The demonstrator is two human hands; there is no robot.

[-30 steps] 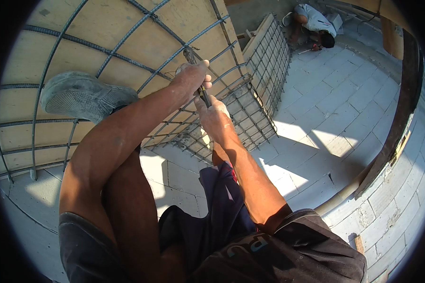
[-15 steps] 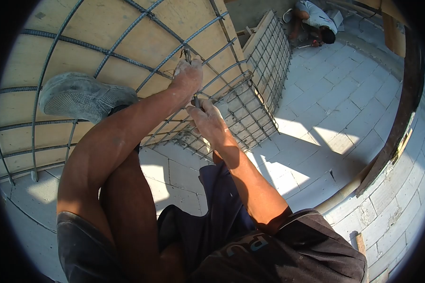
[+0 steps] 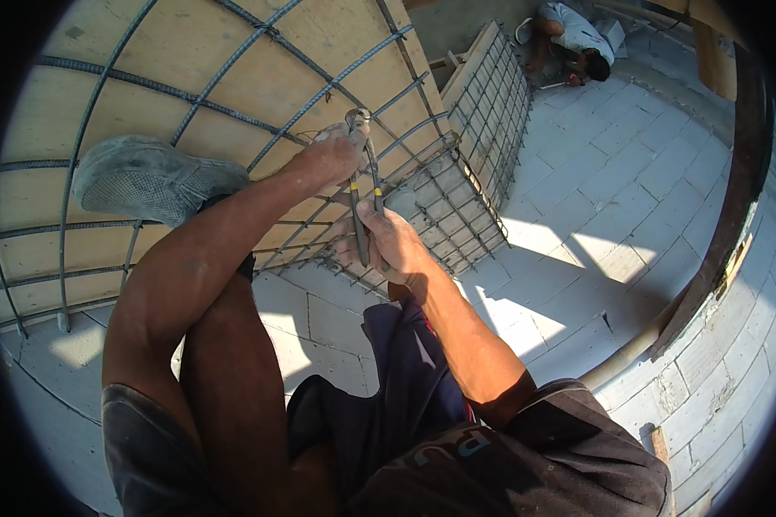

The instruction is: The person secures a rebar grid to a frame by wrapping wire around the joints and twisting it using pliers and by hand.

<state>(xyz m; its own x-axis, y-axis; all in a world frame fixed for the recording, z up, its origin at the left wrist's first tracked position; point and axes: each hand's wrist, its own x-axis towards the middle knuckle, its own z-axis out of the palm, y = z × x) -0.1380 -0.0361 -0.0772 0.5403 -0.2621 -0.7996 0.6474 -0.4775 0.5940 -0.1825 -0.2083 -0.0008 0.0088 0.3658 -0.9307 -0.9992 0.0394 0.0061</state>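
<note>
A pair of pincers (image 3: 376, 168) with dark handles and yellow bands is in my right hand (image 3: 394, 246). Its handles are spread apart and its rounded head points up toward the rebar grid (image 3: 224, 105). Close beside that head is my left hand (image 3: 334, 157), its fingers closed on thin tie wire (image 3: 303, 136), which shows as a loop at the hand's left side. The exact grip of the fingertips is hidden. Behind both hands, the crossed steel bars stand in front of a plywood panel (image 3: 147, 103).
My dusty shoe (image 3: 151, 177) rests on the grid at left. Another rebar mesh (image 3: 496, 112) continues to the right. A co-worker (image 3: 573, 39) crouches at the far top right. Pale blocks (image 3: 612, 189) cover the floor, and a dark curved edge (image 3: 741, 189) runs down the right side.
The pincers have come down from the bar crossing, and their handles have spread apart. My right hand has moved lower; my left hand has shifted slightly down and left.
</note>
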